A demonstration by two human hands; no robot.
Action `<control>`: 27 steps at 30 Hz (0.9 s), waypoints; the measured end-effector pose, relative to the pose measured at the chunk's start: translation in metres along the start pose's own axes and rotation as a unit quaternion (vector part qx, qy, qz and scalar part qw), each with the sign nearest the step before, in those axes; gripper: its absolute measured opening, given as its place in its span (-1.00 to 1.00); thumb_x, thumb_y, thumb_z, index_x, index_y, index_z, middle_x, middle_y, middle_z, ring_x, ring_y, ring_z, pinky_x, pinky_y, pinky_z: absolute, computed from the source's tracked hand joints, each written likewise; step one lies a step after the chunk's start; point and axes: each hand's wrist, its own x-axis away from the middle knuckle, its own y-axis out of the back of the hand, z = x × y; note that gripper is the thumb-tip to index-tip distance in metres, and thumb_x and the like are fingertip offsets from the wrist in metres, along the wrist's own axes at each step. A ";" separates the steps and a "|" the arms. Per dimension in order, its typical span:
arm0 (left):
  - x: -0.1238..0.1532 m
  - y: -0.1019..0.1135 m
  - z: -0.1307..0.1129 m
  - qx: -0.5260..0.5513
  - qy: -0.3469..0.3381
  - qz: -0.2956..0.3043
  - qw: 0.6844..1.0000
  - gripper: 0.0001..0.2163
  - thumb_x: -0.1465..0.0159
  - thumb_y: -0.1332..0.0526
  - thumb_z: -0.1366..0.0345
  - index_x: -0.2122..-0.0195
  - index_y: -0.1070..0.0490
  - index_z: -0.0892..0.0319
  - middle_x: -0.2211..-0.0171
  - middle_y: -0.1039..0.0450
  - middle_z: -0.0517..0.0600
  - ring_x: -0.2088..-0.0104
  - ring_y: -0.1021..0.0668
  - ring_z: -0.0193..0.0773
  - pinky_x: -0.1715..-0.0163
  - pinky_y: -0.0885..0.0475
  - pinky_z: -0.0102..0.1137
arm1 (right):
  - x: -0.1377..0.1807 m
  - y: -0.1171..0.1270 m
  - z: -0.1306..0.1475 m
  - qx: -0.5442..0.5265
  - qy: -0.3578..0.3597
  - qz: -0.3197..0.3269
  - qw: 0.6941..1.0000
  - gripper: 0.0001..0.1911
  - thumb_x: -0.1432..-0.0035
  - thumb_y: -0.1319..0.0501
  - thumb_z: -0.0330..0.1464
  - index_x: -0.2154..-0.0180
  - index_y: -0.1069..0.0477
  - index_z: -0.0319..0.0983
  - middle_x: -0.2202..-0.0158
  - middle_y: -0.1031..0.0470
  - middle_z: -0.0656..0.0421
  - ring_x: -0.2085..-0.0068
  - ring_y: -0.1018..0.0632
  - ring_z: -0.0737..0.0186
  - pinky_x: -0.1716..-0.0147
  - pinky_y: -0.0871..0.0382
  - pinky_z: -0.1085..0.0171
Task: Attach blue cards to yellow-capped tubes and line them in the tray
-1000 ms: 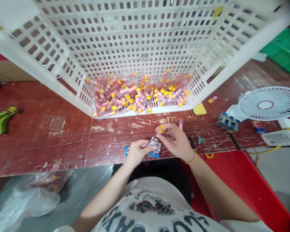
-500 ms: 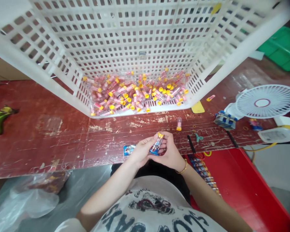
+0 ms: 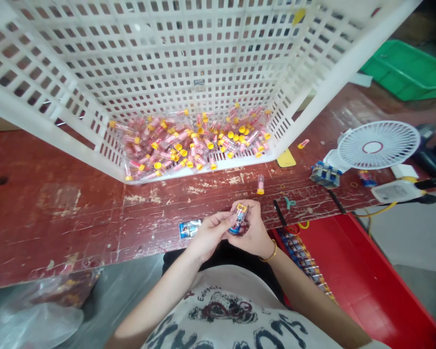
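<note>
My left hand (image 3: pixel 207 236) and my right hand (image 3: pixel 253 231) meet at the near edge of the worn red table (image 3: pixel 76 213). Together they pinch a small clear tube with a yellow cap (image 3: pixel 238 218), which carries a blue printed wrapper. A stack of blue wrappers (image 3: pixel 190 228) lies on the table just left of my left hand. A loose yellow-capped tube (image 3: pixel 260 184) stands a little beyond my right hand. The tilted white crate (image 3: pixel 305 97) behind holds several pink tubes with yellow caps (image 3: pixel 192 143).
A red bin (image 3: pixel 352 281) at lower right holds a row of wrapped tubes (image 3: pixel 302 259). A white fan (image 3: pixel 378 144), a blue-and-white pack (image 3: pixel 324 174), a white box with a yellow cable (image 3: pixel 396 191) and a green crate (image 3: pixel 407 70) are to the right. A plastic bag (image 3: pixel 32 317) lies at lower left.
My hands have come together: the tube from my right hand and the wrapper from my left are now joined and held by both. The view has shifted left.
</note>
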 end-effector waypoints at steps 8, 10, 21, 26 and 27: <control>-0.007 -0.006 0.017 -0.113 0.007 0.018 0.993 -0.57 -0.03 -0.38 0.08 0.12 -0.47 0.21 0.27 -0.56 0.07 0.28 -0.59 -0.16 0.25 -0.49 -0.26 | 0.018 0.046 -0.012 -0.132 -0.134 -0.078 0.979 -0.76 -0.04 -0.30 -0.19 0.32 -0.34 -0.17 0.32 -0.46 0.19 0.29 -0.50 0.28 0.23 -0.45 0.22; -0.010 -0.010 0.024 -0.150 0.000 0.030 0.988 -0.54 -0.09 -0.32 0.01 0.06 -0.44 0.16 0.10 -0.52 0.12 0.14 -0.57 -0.09 0.15 -0.46 -0.21 | 0.045 0.089 -0.025 -0.093 -0.182 -0.191 0.960 -0.72 0.00 -0.31 -0.15 0.34 -0.35 -0.17 0.33 -0.49 0.20 0.30 -0.52 0.27 0.22 -0.45 0.21; -0.020 0.006 0.031 -0.253 -0.005 -0.021 0.967 -0.67 -0.13 -0.31 0.11 0.12 -0.46 0.15 0.02 -0.47 0.04 0.05 -0.52 -0.10 -0.10 -0.31 -0.07 | 0.319 0.233 -0.062 0.184 -0.512 -0.441 0.714 -0.73 0.23 -0.35 -0.28 0.68 -0.28 -0.21 0.68 -0.39 0.15 0.51 -0.47 0.20 0.45 -0.39 0.23; -0.012 0.016 0.029 -0.294 0.000 -0.033 0.955 -0.61 -0.09 -0.32 0.06 0.12 -0.46 0.16 0.03 -0.48 0.04 0.07 -0.54 -0.11 -0.11 -0.31 -0.11 | 0.321 0.209 -0.077 0.161 -0.520 -0.374 0.751 -0.82 0.19 -0.34 -0.34 0.57 -0.34 -0.21 0.65 -0.40 0.20 0.57 -0.45 0.26 0.54 -0.38 0.26; -0.011 0.019 0.026 -0.309 -0.001 -0.035 0.950 -0.59 -0.08 -0.32 0.04 0.12 -0.46 0.16 0.03 -0.48 0.04 0.07 -0.54 -0.10 -0.11 -0.31 -0.11 | 0.317 0.211 -0.074 0.168 -0.511 -0.370 0.757 -0.83 0.19 -0.33 -0.37 0.54 -0.33 -0.21 0.65 -0.38 0.22 0.58 -0.43 0.27 0.56 -0.36 0.26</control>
